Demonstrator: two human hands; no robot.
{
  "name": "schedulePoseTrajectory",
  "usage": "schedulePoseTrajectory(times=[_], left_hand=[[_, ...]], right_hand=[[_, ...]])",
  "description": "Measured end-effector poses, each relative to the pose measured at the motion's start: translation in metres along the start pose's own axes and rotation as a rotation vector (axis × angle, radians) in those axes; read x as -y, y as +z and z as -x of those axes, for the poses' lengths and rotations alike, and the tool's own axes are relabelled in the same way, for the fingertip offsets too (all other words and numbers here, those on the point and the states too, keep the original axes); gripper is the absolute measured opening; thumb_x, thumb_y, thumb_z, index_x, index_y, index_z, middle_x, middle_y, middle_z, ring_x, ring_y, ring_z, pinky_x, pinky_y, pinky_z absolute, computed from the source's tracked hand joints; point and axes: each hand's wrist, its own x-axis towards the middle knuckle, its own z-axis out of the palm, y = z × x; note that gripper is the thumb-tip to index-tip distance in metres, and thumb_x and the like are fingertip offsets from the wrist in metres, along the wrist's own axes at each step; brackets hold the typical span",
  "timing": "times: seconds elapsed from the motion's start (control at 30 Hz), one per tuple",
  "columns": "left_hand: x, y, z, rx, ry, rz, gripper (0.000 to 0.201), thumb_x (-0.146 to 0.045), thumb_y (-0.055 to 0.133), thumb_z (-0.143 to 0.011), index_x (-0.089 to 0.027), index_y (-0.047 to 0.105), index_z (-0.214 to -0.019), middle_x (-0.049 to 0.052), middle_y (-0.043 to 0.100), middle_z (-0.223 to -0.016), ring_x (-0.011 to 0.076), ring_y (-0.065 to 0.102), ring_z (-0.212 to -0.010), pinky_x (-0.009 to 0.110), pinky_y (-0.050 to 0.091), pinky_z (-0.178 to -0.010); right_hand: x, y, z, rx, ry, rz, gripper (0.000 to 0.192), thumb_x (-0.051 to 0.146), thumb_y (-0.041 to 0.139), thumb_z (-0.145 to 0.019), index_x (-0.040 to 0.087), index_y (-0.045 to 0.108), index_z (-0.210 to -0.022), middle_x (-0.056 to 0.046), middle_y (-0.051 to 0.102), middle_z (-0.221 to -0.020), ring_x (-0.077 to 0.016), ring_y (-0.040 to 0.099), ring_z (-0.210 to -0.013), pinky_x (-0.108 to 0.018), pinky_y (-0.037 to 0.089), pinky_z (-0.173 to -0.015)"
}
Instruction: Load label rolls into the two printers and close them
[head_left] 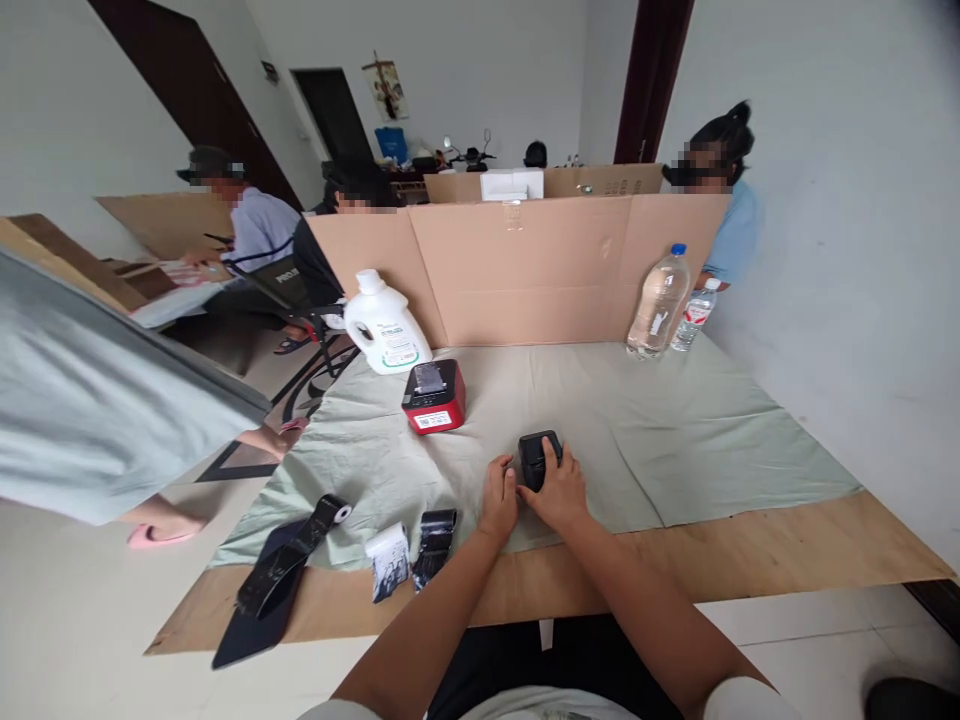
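The small black device (pixel 537 458) sits on the pale green cloth (pixel 675 440) that covers the counter (pixel 787 550), near the middle and close to the near edge of the cloth. The right hand (pixel 559 492) lies over it from the near right, its grip curled around the device's side and top. The left hand (pixel 499 497) rests just to the left, fingertips touching the device's left edge, its grip loosely bent and clasping nothing.

Farther and to the left stands a red and black box-shaped printer (pixel 434 396), and beyond it a white jug (pixel 385 325). On the near left lie a white paper roll (pixel 389 558), a black roll (pixel 435 540) and a long black strip (pixel 289 560). At the far right stand two clear water bottles (pixel 660 302), before a cardboard screen (pixel 525 265).
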Motion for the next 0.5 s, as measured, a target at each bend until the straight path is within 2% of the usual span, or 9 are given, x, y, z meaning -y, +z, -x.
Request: schedulePoseTrajectory(times=[0.07, 0.13, 0.27, 0.33, 0.43, 0.5], left_hand=[[-0.001, -0.001, -0.001, 0.049, 0.013, -0.038, 0.034, -0.040, 0.035, -0.094, -0.018, 0.054, -0.112, 0.011, 0.060, -0.112, 0.0224, 0.056, -0.109, 0.044, 0.043, -0.099], [-0.004, -0.002, -0.001, 0.099, 0.030, -0.091, 0.032, -0.038, 0.037, -0.093, -0.018, 0.055, -0.109, 0.011, 0.061, -0.108, 0.0232, 0.057, -0.105, 0.044, 0.045, -0.096], [-0.013, -0.001, -0.001, 0.192, 0.073, -0.245, 0.022, -0.028, 0.045, -0.088, -0.019, 0.060, -0.101, 0.009, 0.062, -0.107, 0.0247, 0.055, -0.106, 0.047, 0.040, -0.096], [-0.018, -0.001, -0.001, 0.245, 0.086, -0.327, 0.017, -0.023, 0.048, -0.085, -0.020, 0.063, -0.094, 0.008, 0.062, -0.108, 0.0251, 0.054, -0.107, 0.047, 0.038, -0.097], [-0.024, -0.001, -0.002, 0.294, 0.097, -0.401, 0.015, -0.019, 0.051, -0.083, -0.021, 0.064, -0.088, 0.007, 0.063, -0.108, 0.0252, 0.053, -0.107, 0.047, 0.037, -0.096], [-0.026, -0.001, -0.002, 0.297, 0.098, -0.412, 0.015, -0.018, 0.051, -0.081, -0.021, 0.064, -0.087, 0.007, 0.062, -0.108, 0.0253, 0.052, -0.107, 0.047, 0.036, -0.097]], right_hand=[[-0.001, 0.001, -0.005, 0.017, -0.001, 0.008, 0.089, 0.050, 0.072, -0.065, 0.020, 0.038, -0.142, -0.022, 0.045, -0.134, -0.0383, 0.051, -0.114, -0.052, 0.042, -0.092], [-0.013, 0.000, -0.017, 0.014, -0.010, -0.040, 0.087, 0.045, 0.072, -0.064, 0.021, 0.039, -0.140, -0.019, 0.050, -0.129, -0.0353, 0.051, -0.114, -0.049, 0.042, -0.093], [-0.061, -0.019, -0.072, -0.097, 0.060, -0.108, 0.084, 0.041, 0.068, -0.066, 0.016, 0.037, -0.139, -0.017, 0.053, -0.126, -0.0310, 0.050, -0.117, -0.044, 0.041, -0.099], [-0.091, -0.037, -0.110, -0.165, 0.188, -0.055, 0.084, 0.043, 0.067, -0.067, 0.013, 0.036, -0.140, -0.018, 0.053, -0.128, -0.0313, 0.049, -0.120, -0.044, 0.039, -0.102], [-0.134, -0.067, -0.159, -0.159, 0.490, 0.096, 0.087, 0.049, 0.066, -0.069, 0.016, 0.033, -0.142, -0.018, 0.050, -0.130, -0.0311, 0.049, -0.121, -0.041, 0.040, -0.101], [-0.158, -0.083, -0.178, -0.156, 0.564, 0.134, 0.088, 0.048, 0.067, -0.069, 0.016, 0.032, -0.143, -0.020, 0.048, -0.132, -0.0334, 0.047, -0.123, -0.043, 0.039, -0.099]])
